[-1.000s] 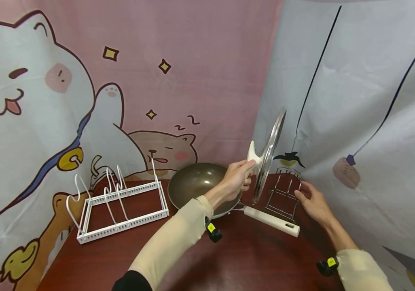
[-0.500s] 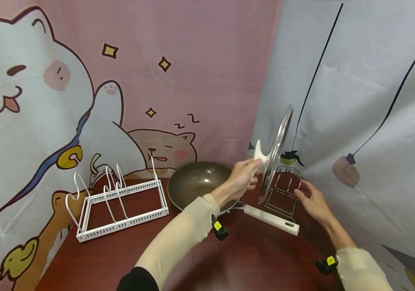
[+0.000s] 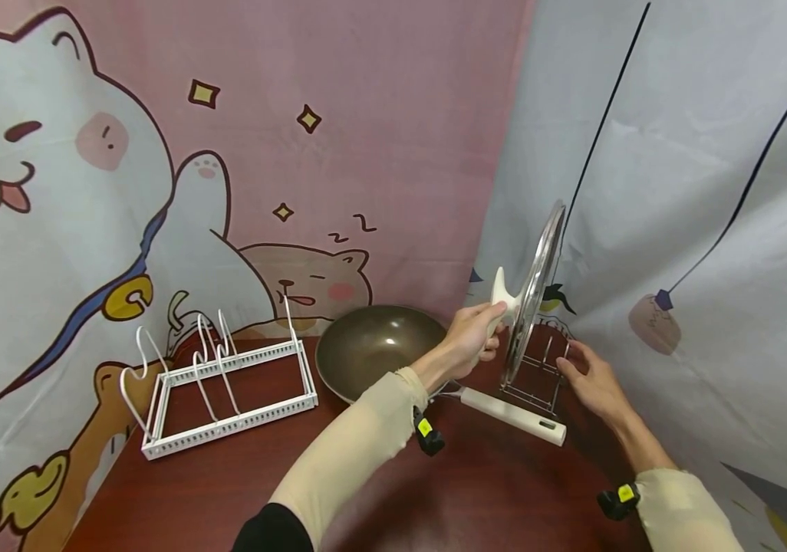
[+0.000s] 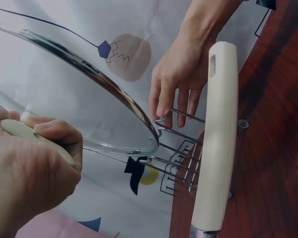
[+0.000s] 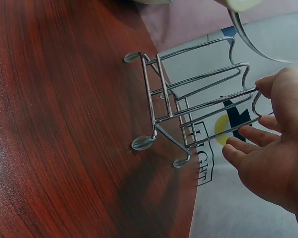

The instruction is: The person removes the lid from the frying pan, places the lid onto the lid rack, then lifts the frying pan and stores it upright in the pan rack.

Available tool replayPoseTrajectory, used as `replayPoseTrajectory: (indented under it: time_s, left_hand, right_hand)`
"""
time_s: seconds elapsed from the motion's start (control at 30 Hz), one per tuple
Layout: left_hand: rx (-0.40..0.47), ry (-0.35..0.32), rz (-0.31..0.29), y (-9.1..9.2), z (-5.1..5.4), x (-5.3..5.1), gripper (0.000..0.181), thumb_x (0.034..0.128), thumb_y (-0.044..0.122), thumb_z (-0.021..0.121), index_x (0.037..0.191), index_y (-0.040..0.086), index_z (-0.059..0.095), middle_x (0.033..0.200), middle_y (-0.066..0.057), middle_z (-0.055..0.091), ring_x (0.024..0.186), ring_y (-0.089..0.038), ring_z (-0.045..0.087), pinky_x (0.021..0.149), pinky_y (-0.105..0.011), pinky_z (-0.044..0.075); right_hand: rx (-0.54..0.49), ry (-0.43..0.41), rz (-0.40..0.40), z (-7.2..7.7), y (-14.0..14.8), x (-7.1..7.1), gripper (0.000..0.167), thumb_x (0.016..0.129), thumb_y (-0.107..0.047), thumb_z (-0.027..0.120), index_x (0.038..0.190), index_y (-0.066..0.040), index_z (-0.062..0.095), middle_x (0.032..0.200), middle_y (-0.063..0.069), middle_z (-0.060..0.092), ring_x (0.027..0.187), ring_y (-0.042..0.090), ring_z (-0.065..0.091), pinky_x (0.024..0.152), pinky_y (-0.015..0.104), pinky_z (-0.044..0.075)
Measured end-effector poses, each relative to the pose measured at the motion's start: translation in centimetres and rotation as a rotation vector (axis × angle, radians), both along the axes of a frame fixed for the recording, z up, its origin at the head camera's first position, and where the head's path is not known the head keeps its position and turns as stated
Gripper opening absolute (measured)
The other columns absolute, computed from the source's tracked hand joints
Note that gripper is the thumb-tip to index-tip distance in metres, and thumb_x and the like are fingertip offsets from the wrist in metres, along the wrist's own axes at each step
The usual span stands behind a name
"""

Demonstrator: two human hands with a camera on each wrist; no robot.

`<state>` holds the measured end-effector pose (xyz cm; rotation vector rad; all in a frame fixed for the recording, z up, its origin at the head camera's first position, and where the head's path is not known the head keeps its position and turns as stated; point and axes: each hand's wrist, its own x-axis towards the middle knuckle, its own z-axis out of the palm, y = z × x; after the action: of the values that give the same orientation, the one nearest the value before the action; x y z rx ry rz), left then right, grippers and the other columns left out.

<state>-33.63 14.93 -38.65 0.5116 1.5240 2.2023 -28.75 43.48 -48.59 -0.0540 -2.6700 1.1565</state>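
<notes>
My left hand (image 3: 465, 341) grips the cream-white handle (image 3: 501, 295) of a glass pot lid (image 3: 537, 295) with a metal rim. The lid stands nearly upright, tilted a little to the right. In the head view its lower edge overlaps the left side of a small metal wire rack (image 5: 208, 105); whether they touch I cannot tell. With thumb and forefinger my right hand (image 3: 597, 387) pinches the top of a wire loop on that rack's right side. The rack stands on small clear feet. In front of it lies the wok's cream handle (image 4: 221, 134).
A dark wok (image 3: 366, 349) sits at the back middle of the red-brown table (image 3: 476, 498), its handle pointing right. Left of it stands a white extendable rack (image 3: 238, 422) with wire dividers. Printed cloth (image 3: 407, 115) hangs behind and at the right.
My left hand has carried the lid to the right, from above the wok's right side over to the small wire rack. My right hand keeps its place on the rack.
</notes>
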Motion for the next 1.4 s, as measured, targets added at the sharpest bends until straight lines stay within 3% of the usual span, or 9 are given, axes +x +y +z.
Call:
replayPoseTrajectory:
  time_s: [0.53, 0.7, 0.77, 0.83, 0.93, 1.0, 1.13, 1.33, 1.4]
  left_hand:
    - [-0.014, -0.009, 0.001, 1.2, -0.7, -0.1, 0.04, 0.1152, 0.033, 0.062, 0.133, -0.001, 0.07, 0.092, 0.002, 0.054, 0.061, -0.005, 0.038, 0.05, -0.019, 0.03]
    - [-0.022, -0.016, 0.007, 1.5, -1.0, -0.4, 0.048, 0.115, 0.033, 0.062, 0.142, -0.006, 0.065, 0.093, 0.001, 0.054, 0.061, -0.005, 0.039, 0.049, -0.018, 0.03]
    - [-0.016, -0.027, 0.005, 1.6, -1.2, -0.5, 0.047, 0.1148, 0.033, 0.062, 0.142, -0.005, 0.066, 0.094, -0.001, 0.054, 0.061, -0.005, 0.039, 0.049, -0.018, 0.03]
    - [-0.013, -0.034, 0.005, 1.8, -1.5, -0.6, 0.047, 0.1146, 0.033, 0.062, 0.143, -0.004, 0.066, 0.095, -0.001, 0.054, 0.062, -0.005, 0.039, 0.049, -0.018, 0.031]
    - [-0.008, -0.051, 0.009, 2.1, -1.9, -0.6, 0.038, 0.1137, 0.034, 0.064, 0.136, 0.003, 0.072, 0.094, -0.001, 0.055, 0.062, -0.005, 0.04, 0.05, -0.019, 0.032]
    - [-0.012, -0.055, 0.014, 2.4, -2.1, -0.7, 0.035, 0.1134, 0.034, 0.065, 0.132, 0.006, 0.073, 0.093, 0.0, 0.055, 0.062, -0.005, 0.041, 0.05, -0.019, 0.032]
    - [-0.021, -0.068, 0.018, 2.7, -2.5, -0.6, 0.033, 0.1132, 0.035, 0.065, 0.131, 0.009, 0.074, 0.092, 0.001, 0.056, 0.063, -0.005, 0.041, 0.051, -0.018, 0.032]
    - [-0.031, -0.083, 0.027, 2.9, -2.9, -0.8, 0.034, 0.1136, 0.034, 0.064, 0.132, 0.007, 0.073, 0.091, 0.001, 0.056, 0.063, -0.005, 0.041, 0.049, -0.018, 0.032]
    - [-0.032, -0.085, 0.032, 3.0, -3.0, -0.8, 0.033, 0.1134, 0.034, 0.064, 0.13, 0.007, 0.074, 0.09, 0.001, 0.057, 0.062, -0.005, 0.041, 0.049, -0.018, 0.032]
  right_hand:
    - [-0.009, 0.006, 0.004, -0.1, -0.1, -0.1, 0.072, 0.118, -0.034, 0.057, 0.17, 0.009, 0.033, 0.163, 0.043, 0.05, 0.152, 0.059, 0.052, 0.121, 0.058, 0.045]
    - [-0.009, 0.021, 0.007, -0.1, -0.1, 0.0, 0.071, 0.119, -0.033, 0.057, 0.17, 0.01, 0.033, 0.162, 0.044, 0.05, 0.15, 0.06, 0.052, 0.122, 0.066, 0.043]
    - [-0.005, 0.024, 0.007, 0.0, -0.1, 0.0, 0.071, 0.118, -0.032, 0.058, 0.169, 0.011, 0.034, 0.161, 0.045, 0.051, 0.149, 0.061, 0.054, 0.121, 0.052, 0.049]
    - [-0.005, 0.02, 0.007, 0.1, 0.0, 0.0, 0.071, 0.118, -0.032, 0.058, 0.169, 0.011, 0.033, 0.161, 0.045, 0.051, 0.149, 0.061, 0.054, 0.121, 0.052, 0.05]
    - [-0.005, 0.019, 0.004, 0.0, 0.0, 0.1, 0.071, 0.118, -0.031, 0.059, 0.169, 0.011, 0.034, 0.161, 0.045, 0.052, 0.148, 0.06, 0.056, 0.113, 0.031, 0.051]
    - [-0.01, 0.024, 0.004, -0.1, 0.0, 0.1, 0.07, 0.118, -0.031, 0.059, 0.169, 0.011, 0.034, 0.161, 0.045, 0.052, 0.148, 0.059, 0.056, 0.112, 0.029, 0.051]
    - [-0.023, 0.038, 0.001, -0.2, 0.1, 0.2, 0.069, 0.118, -0.031, 0.06, 0.169, 0.01, 0.036, 0.16, 0.044, 0.053, 0.147, 0.058, 0.058, 0.098, 0.006, 0.04]
    - [-0.025, 0.026, 0.003, -0.1, 0.0, 0.2, 0.071, 0.118, -0.032, 0.058, 0.17, 0.01, 0.034, 0.163, 0.044, 0.051, 0.15, 0.059, 0.056, 0.097, 0.004, 0.038]
    - [-0.025, 0.015, 0.004, -0.1, 0.0, 0.1, 0.071, 0.119, -0.033, 0.058, 0.17, 0.01, 0.033, 0.164, 0.043, 0.05, 0.151, 0.059, 0.055, 0.103, 0.01, 0.043]
